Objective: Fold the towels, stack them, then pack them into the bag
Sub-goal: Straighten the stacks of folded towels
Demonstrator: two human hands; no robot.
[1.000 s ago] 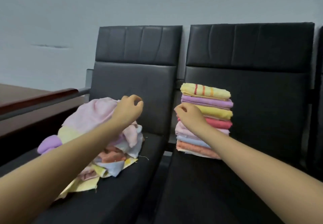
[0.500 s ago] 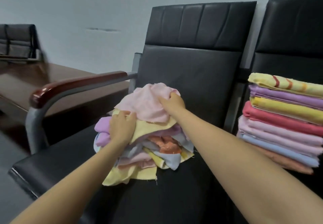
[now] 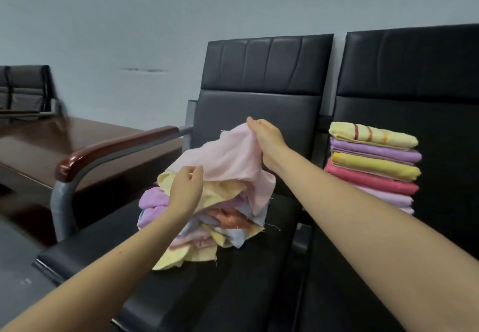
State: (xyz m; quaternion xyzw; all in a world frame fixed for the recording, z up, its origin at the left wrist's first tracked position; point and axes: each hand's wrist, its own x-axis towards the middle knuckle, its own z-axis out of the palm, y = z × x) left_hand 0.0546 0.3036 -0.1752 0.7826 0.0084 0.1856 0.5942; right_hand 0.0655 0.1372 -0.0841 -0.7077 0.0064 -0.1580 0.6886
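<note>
Black leather covers the seat of the nearer chair (image 3: pixel 207 287), and both bare forearms reach out over it. On that seat lies a loose heap of unfolded towels (image 3: pixel 207 225) in yellow, lilac, pale blue, pink and rust, edges hanging untidily toward the front. The left hand (image 3: pixel 185 189) sits at the heap's left side, fingertips pinching the lower edge of a pale pink towel (image 3: pixel 225 159). The right hand (image 3: pixel 267 140) grips the same towel at its upper corner and holds it raised above the heap, the cloth draping down between the two hands. A dark red wooden armrest (image 3: pixel 114 149) on a grey metal frame runs along the chair's left side. Beside it, on the second black chair (image 3: pixel 414 72) to the right, stands a neat stack of folded towels (image 3: pixel 373 165), a yellow striped one on top, then lilac, yellow, red and pink below. Off to the left is a brown wooden table (image 3: pixel 51 145), with more black chairs (image 3: pixel 26 88) behind it against a plain grey-white wall (image 3: pixel 129 20).
</note>
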